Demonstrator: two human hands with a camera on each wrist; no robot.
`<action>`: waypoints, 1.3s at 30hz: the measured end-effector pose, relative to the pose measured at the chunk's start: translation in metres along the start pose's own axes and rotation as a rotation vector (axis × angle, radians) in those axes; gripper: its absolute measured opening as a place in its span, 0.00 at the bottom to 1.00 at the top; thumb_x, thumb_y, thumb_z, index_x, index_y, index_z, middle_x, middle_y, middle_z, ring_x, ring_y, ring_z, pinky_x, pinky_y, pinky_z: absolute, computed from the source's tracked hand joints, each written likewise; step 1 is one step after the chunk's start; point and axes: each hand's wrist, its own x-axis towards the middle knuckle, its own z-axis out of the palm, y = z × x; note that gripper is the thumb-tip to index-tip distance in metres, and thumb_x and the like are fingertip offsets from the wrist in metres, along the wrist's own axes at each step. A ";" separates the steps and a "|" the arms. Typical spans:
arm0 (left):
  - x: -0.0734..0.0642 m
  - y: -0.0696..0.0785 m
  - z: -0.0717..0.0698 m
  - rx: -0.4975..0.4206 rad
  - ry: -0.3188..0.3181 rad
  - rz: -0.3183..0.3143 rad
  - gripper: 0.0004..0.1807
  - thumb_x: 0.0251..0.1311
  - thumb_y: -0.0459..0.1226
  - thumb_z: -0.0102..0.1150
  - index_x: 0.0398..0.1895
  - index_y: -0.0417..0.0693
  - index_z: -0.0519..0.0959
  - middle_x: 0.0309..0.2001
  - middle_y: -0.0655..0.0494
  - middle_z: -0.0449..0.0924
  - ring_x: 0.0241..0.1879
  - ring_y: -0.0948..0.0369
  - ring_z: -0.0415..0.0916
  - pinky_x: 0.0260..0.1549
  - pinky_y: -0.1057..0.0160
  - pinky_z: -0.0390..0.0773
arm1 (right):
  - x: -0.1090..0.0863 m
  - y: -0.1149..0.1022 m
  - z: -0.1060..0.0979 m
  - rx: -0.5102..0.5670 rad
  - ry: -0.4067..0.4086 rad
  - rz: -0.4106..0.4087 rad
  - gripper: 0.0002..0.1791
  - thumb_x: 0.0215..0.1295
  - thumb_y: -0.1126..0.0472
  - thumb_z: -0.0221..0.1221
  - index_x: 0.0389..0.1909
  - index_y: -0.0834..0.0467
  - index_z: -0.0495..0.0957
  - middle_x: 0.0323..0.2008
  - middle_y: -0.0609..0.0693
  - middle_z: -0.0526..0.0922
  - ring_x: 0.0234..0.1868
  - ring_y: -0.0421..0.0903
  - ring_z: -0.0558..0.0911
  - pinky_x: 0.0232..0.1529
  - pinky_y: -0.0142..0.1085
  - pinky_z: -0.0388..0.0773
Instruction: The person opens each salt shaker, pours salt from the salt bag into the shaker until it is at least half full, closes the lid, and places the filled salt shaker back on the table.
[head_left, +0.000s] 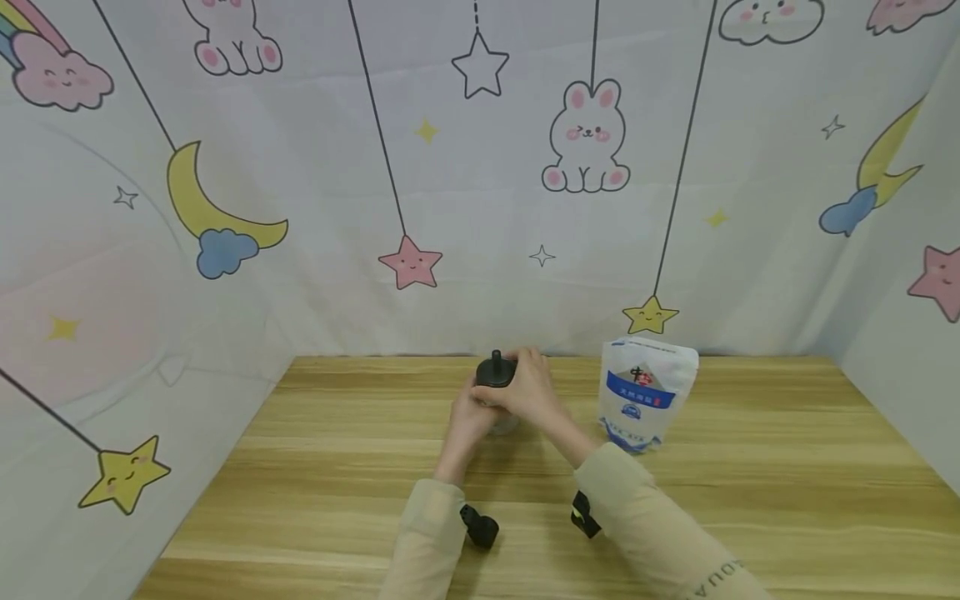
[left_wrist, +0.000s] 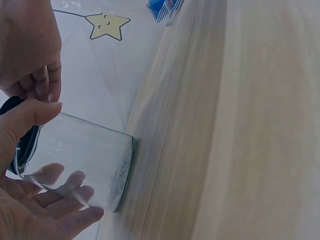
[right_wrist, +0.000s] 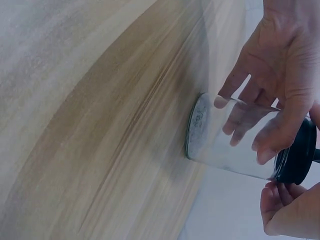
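A clear glass jar (head_left: 504, 425) with a black knobbed lid (head_left: 495, 372) stands near the back edge of the table. My left hand (head_left: 467, 421) holds the jar's side; in the left wrist view its fingers lie along the glass (left_wrist: 95, 145) and its thumb is up by the lid. My right hand (head_left: 531, 387) grips the lid's rim, and in the right wrist view its fingertips pinch the black lid (right_wrist: 300, 155) from below. Whitish matter shows at the jar's base. To the right stands a white and blue pouch (head_left: 637, 400) with printed characters.
The wood-grain table (head_left: 315, 475) ends at a white cloth backdrop (head_left: 487, 308) printed with stars, moons and rabbits. Black wrist cameras (head_left: 480, 528) sit by both sleeves.
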 end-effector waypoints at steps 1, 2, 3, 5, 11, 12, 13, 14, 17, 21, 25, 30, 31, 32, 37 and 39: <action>0.000 0.000 0.000 0.006 0.004 0.002 0.38 0.42 0.28 0.69 0.62 0.44 0.70 0.59 0.42 0.77 0.62 0.43 0.71 0.60 0.43 0.70 | 0.000 0.000 0.001 -0.001 0.003 -0.001 0.43 0.47 0.41 0.72 0.57 0.63 0.68 0.53 0.59 0.71 0.52 0.54 0.68 0.54 0.48 0.71; 0.000 0.000 0.001 0.008 0.004 -0.001 0.38 0.42 0.28 0.68 0.63 0.44 0.70 0.59 0.42 0.77 0.62 0.43 0.71 0.60 0.43 0.70 | 0.000 0.001 0.002 0.002 0.007 -0.002 0.43 0.47 0.42 0.72 0.57 0.63 0.68 0.53 0.59 0.71 0.52 0.54 0.68 0.54 0.48 0.71; 0.000 0.000 0.001 0.011 0.003 -0.005 0.37 0.42 0.28 0.68 0.63 0.45 0.70 0.59 0.43 0.77 0.62 0.43 0.71 0.60 0.43 0.70 | 0.000 0.001 0.003 0.002 0.012 -0.004 0.42 0.47 0.43 0.72 0.57 0.64 0.68 0.53 0.59 0.71 0.52 0.55 0.68 0.54 0.48 0.71; -0.001 0.000 0.001 0.021 0.008 -0.010 0.37 0.42 0.28 0.68 0.62 0.45 0.71 0.58 0.43 0.78 0.61 0.44 0.71 0.60 0.43 0.71 | 0.000 0.001 0.003 0.006 0.018 -0.007 0.42 0.48 0.44 0.72 0.57 0.64 0.68 0.53 0.60 0.72 0.52 0.55 0.68 0.54 0.48 0.71; -0.001 0.000 0.000 0.030 0.015 -0.009 0.37 0.42 0.28 0.68 0.62 0.44 0.70 0.59 0.42 0.77 0.62 0.43 0.71 0.59 0.43 0.71 | 0.001 0.003 0.002 -0.006 0.013 -0.052 0.40 0.51 0.46 0.70 0.58 0.66 0.69 0.53 0.60 0.72 0.53 0.56 0.69 0.54 0.49 0.71; -0.001 0.000 -0.001 0.033 0.016 -0.011 0.37 0.42 0.29 0.68 0.62 0.44 0.70 0.59 0.42 0.77 0.62 0.43 0.70 0.60 0.43 0.71 | 0.001 0.003 0.002 -0.011 0.009 -0.061 0.39 0.52 0.47 0.70 0.58 0.66 0.69 0.53 0.61 0.72 0.53 0.56 0.69 0.54 0.50 0.71; 0.000 0.000 -0.001 0.039 0.018 -0.010 0.37 0.42 0.29 0.69 0.62 0.43 0.70 0.59 0.41 0.76 0.62 0.43 0.70 0.60 0.43 0.71 | 0.001 0.004 0.002 -0.013 0.004 -0.066 0.39 0.52 0.48 0.70 0.58 0.66 0.69 0.53 0.61 0.72 0.54 0.56 0.69 0.55 0.50 0.71; 0.000 0.000 -0.001 0.044 0.018 -0.010 0.38 0.42 0.29 0.69 0.63 0.43 0.70 0.60 0.41 0.76 0.63 0.43 0.70 0.60 0.42 0.70 | 0.001 0.004 0.001 -0.013 -0.001 -0.072 0.38 0.52 0.48 0.70 0.59 0.67 0.69 0.54 0.61 0.72 0.55 0.57 0.69 0.55 0.50 0.71; -0.001 -0.001 -0.001 0.042 0.010 -0.027 0.38 0.43 0.31 0.69 0.63 0.43 0.69 0.61 0.41 0.74 0.64 0.42 0.68 0.62 0.41 0.68 | 0.002 0.004 0.000 -0.014 -0.022 -0.077 0.38 0.54 0.50 0.69 0.60 0.67 0.69 0.55 0.62 0.72 0.56 0.58 0.69 0.56 0.51 0.71; -0.001 0.000 -0.001 0.034 -0.001 -0.038 0.37 0.45 0.32 0.69 0.63 0.43 0.68 0.62 0.41 0.74 0.65 0.42 0.67 0.62 0.41 0.68 | 0.001 0.004 -0.001 -0.012 -0.041 -0.088 0.37 0.55 0.53 0.68 0.61 0.67 0.68 0.55 0.63 0.71 0.55 0.58 0.70 0.55 0.51 0.72; -0.002 0.001 -0.002 0.022 -0.007 -0.037 0.37 0.46 0.33 0.68 0.63 0.43 0.68 0.61 0.40 0.74 0.64 0.42 0.67 0.61 0.41 0.68 | 0.001 0.002 -0.002 -0.025 -0.074 -0.087 0.36 0.56 0.54 0.67 0.62 0.66 0.68 0.56 0.62 0.71 0.55 0.58 0.70 0.54 0.51 0.74; -0.003 0.002 -0.003 0.031 -0.009 -0.041 0.37 0.47 0.32 0.67 0.64 0.44 0.68 0.61 0.41 0.75 0.63 0.43 0.69 0.59 0.42 0.71 | 0.002 0.000 -0.003 -0.010 -0.097 -0.060 0.40 0.55 0.52 0.68 0.66 0.64 0.64 0.60 0.62 0.69 0.60 0.59 0.68 0.58 0.54 0.72; -0.003 0.003 -0.003 0.034 -0.006 -0.039 0.37 0.46 0.32 0.68 0.64 0.44 0.68 0.61 0.41 0.75 0.62 0.43 0.70 0.59 0.43 0.72 | 0.002 0.000 -0.003 -0.004 -0.092 -0.054 0.42 0.53 0.51 0.69 0.66 0.63 0.64 0.61 0.62 0.69 0.61 0.59 0.68 0.59 0.54 0.71; -0.003 0.003 -0.003 0.039 -0.002 -0.034 0.37 0.46 0.32 0.68 0.64 0.44 0.68 0.60 0.41 0.75 0.61 0.44 0.71 0.58 0.44 0.73 | 0.002 -0.001 -0.003 -0.001 -0.087 -0.046 0.44 0.52 0.49 0.70 0.66 0.63 0.63 0.61 0.62 0.69 0.61 0.59 0.67 0.61 0.54 0.69; -0.003 0.003 -0.003 0.036 -0.002 -0.025 0.36 0.46 0.32 0.68 0.63 0.44 0.69 0.60 0.42 0.76 0.61 0.45 0.71 0.58 0.45 0.73 | 0.002 -0.001 0.000 0.009 -0.050 -0.018 0.47 0.46 0.44 0.73 0.63 0.63 0.65 0.58 0.60 0.69 0.59 0.56 0.66 0.62 0.51 0.68; -0.003 0.003 -0.003 0.033 -0.007 -0.031 0.36 0.46 0.32 0.68 0.63 0.45 0.70 0.60 0.43 0.76 0.62 0.45 0.71 0.58 0.45 0.73 | 0.002 0.001 0.001 0.007 -0.038 -0.019 0.45 0.47 0.45 0.73 0.61 0.64 0.66 0.58 0.60 0.69 0.58 0.56 0.66 0.61 0.51 0.68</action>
